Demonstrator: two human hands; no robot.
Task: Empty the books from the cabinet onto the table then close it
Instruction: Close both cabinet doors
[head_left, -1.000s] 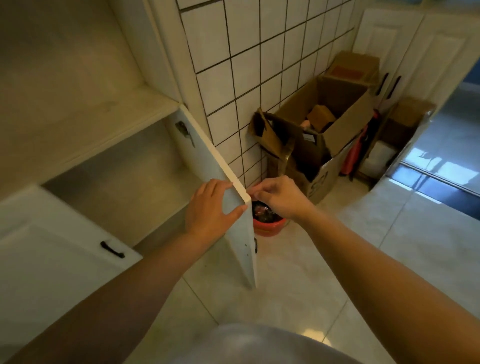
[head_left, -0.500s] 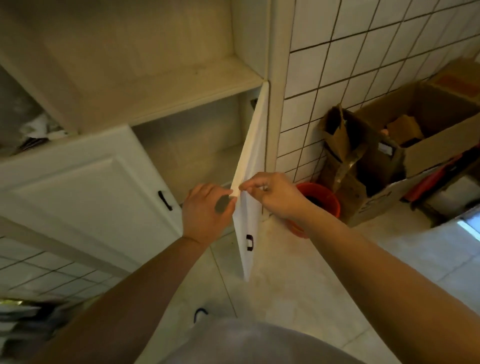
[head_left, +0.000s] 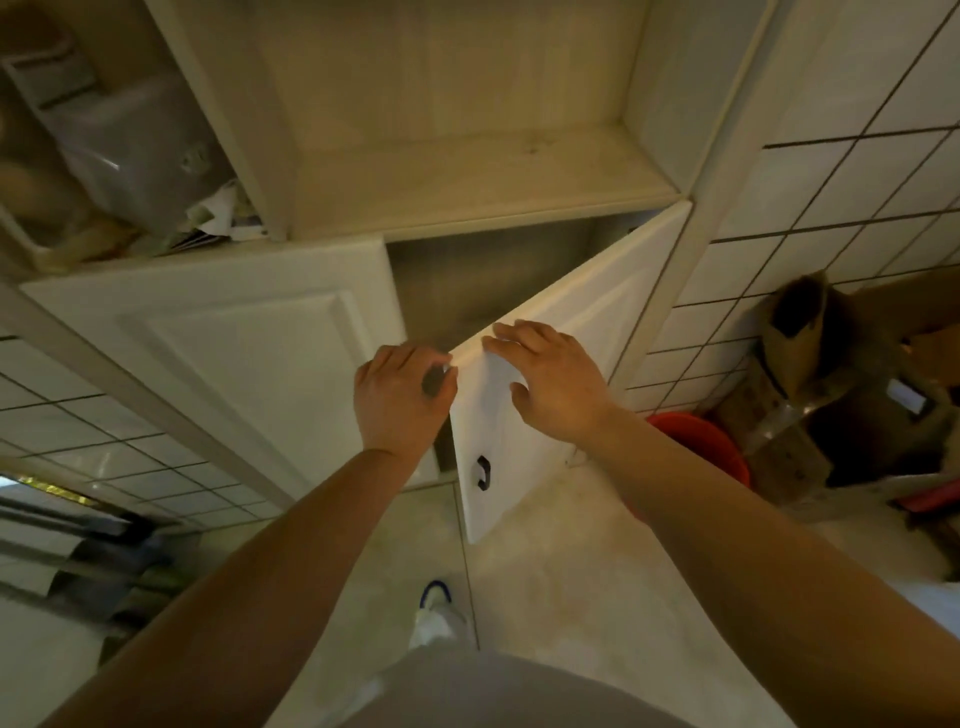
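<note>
The white cabinet's right door stands partly open, hinged on the right, with a black handle near its lower free corner. My left hand curls around the door's free top corner from the inner side. My right hand lies flat on the door's outer face, fingers spread. The compartment behind the door looks dark, and no books show in it. The left door is closed. No table or books are in view.
An open shelf sits above the doors. To its left, a shelf holds plastic bags and papers. An orange bucket and cardboard boxes stand on the floor by the tiled wall at right. My shoe is below the door.
The door has swung leftward toward the cabinet front. My right hand went from pinching its top edge to lying flat on its outer face. The view turned left.
</note>
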